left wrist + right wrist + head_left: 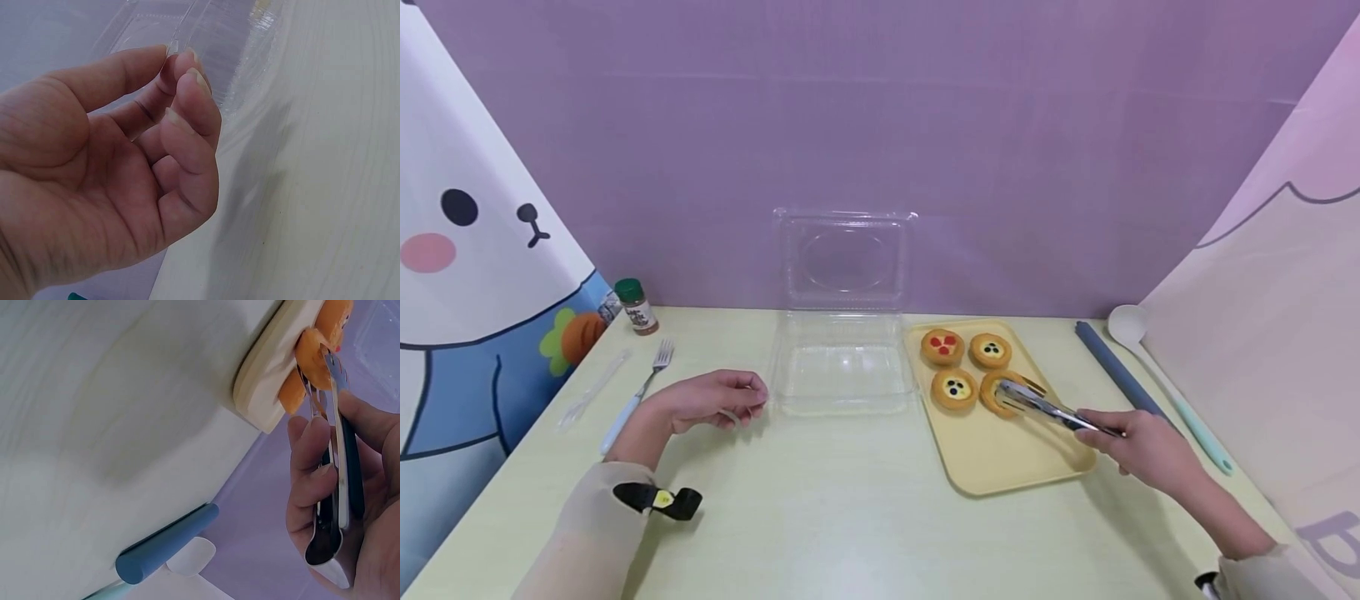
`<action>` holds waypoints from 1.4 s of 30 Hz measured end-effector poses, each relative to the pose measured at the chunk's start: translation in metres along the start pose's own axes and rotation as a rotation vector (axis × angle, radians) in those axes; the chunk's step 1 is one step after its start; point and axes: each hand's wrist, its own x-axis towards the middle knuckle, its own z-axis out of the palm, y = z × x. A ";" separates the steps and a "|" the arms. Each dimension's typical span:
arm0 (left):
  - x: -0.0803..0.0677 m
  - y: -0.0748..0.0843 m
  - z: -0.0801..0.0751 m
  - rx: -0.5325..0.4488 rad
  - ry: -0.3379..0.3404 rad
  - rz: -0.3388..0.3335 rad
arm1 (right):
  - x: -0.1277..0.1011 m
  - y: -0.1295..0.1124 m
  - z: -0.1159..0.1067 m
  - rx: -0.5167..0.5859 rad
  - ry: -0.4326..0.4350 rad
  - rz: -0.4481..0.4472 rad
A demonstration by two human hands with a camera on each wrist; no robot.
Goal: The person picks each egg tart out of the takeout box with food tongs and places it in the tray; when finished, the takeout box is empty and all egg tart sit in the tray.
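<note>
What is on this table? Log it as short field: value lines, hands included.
right hand: right hand holds metal tongs, tips closed on a tart
left hand: left hand rests on the table, fingers loosely curled, holding nothing
tray: yellow tray with four tarts
container: clear clamshell box, lid up, nothing inside, left of the tray
left side: fork, spice jar
right side: blue roll, pale spoon
</note>
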 end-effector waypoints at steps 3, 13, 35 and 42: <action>0.000 0.000 0.000 -0.007 -0.002 0.001 | 0.001 -0.001 -0.002 -0.020 0.012 -0.001; 0.000 -0.001 0.000 -0.009 -0.007 0.007 | 0.003 0.001 -0.008 -0.182 0.091 -0.002; -0.001 0.002 0.001 -0.004 -0.003 -0.003 | 0.006 0.004 -0.011 -0.176 0.085 -0.040; -0.002 0.003 0.001 -0.003 -0.009 0.006 | 0.007 -0.001 -0.012 -0.131 0.023 -0.024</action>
